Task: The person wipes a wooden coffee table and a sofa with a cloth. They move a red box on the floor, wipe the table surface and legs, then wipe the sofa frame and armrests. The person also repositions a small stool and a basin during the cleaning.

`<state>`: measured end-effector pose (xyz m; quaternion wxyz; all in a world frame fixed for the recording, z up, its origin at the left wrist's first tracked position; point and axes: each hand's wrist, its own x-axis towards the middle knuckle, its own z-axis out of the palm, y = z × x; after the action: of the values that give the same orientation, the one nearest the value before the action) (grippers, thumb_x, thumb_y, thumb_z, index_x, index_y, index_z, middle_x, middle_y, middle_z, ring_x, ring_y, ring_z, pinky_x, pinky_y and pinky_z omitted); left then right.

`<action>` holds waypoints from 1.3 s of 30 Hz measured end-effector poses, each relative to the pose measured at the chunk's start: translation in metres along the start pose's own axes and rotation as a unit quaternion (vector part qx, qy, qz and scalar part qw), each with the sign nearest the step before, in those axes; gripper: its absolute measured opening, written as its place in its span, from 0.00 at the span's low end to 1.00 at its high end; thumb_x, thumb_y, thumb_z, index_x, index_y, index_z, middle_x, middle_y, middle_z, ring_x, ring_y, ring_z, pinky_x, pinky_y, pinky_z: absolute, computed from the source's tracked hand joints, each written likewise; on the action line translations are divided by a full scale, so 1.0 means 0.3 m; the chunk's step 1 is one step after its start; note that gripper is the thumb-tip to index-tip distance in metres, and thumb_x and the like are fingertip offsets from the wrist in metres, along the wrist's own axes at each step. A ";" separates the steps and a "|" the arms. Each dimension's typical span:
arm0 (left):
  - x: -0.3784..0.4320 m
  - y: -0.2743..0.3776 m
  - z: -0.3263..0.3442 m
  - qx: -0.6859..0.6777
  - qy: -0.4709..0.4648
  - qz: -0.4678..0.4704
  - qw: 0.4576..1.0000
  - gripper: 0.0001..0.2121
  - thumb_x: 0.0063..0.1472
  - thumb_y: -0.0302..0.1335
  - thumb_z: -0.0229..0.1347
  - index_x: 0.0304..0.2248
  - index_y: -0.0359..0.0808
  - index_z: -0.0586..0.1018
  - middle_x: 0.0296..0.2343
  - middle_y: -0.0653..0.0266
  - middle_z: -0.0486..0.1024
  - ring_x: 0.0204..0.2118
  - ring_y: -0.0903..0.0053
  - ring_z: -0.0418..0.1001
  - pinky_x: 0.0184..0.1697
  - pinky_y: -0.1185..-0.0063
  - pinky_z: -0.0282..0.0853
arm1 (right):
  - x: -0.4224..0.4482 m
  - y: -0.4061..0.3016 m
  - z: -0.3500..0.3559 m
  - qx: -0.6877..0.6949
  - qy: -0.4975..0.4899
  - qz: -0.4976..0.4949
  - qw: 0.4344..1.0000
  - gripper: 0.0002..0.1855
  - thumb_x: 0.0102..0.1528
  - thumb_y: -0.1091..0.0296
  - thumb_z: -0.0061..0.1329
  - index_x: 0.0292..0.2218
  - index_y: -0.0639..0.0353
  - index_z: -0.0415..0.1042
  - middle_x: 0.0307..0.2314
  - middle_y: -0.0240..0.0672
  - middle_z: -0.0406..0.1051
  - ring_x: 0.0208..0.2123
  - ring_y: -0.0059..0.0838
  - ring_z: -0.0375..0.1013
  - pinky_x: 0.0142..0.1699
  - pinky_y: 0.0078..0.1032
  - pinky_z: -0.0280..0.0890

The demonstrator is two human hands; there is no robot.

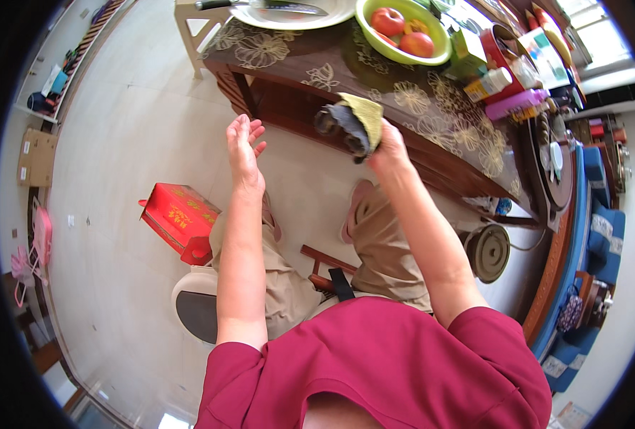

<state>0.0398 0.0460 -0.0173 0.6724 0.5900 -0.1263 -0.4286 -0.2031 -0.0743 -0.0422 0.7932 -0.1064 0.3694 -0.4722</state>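
Note:
In the head view my right hand (pixel 390 143) grips a bunched cloth (pixel 369 119), olive-yellow on one side and dark grey on the other. Its dark end is blurred, and it hangs in front of the table's near edge. My left hand (pixel 246 154) is raised over the floor with its fingers spread and nothing in it. Beyond both hands stands a low wooden table with a flower-patterned cover (pixel 328 79). On it are a lime-green bowl (pixel 368 35) holding apples (pixel 417 44) and a white dish (pixel 296 22) with a knife (pixel 290 6) across it.
Bottles (pixel 516 103), boxes and a red container (pixel 500 51) crowd the table's right end. A red carton (pixel 180 220) and a round lidded bin (pixel 196 308) stand by my left leg. Right of my legs sits a round dark-lidded object (pixel 490 253). A plastic stool (pixel 194 37) adjoins the table.

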 end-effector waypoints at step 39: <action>-0.248 -0.013 0.185 0.068 -0.287 0.048 0.954 0.19 0.76 0.40 0.44 0.26 0.39 0.69 0.30 0.61 0.79 0.33 0.76 0.75 0.41 0.76 0.71 | -0.416 -1.048 -0.808 -0.750 0.374 -0.330 0.434 0.15 0.59 0.63 0.50 0.46 0.59 0.75 0.47 0.49 0.67 0.49 0.52 0.72 0.53 0.45 0.69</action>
<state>-0.0441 0.0624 0.0193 0.5856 0.4797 -0.3714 -0.5376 -0.6155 -0.0944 0.0105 -0.0298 -0.5863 0.7763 -0.2297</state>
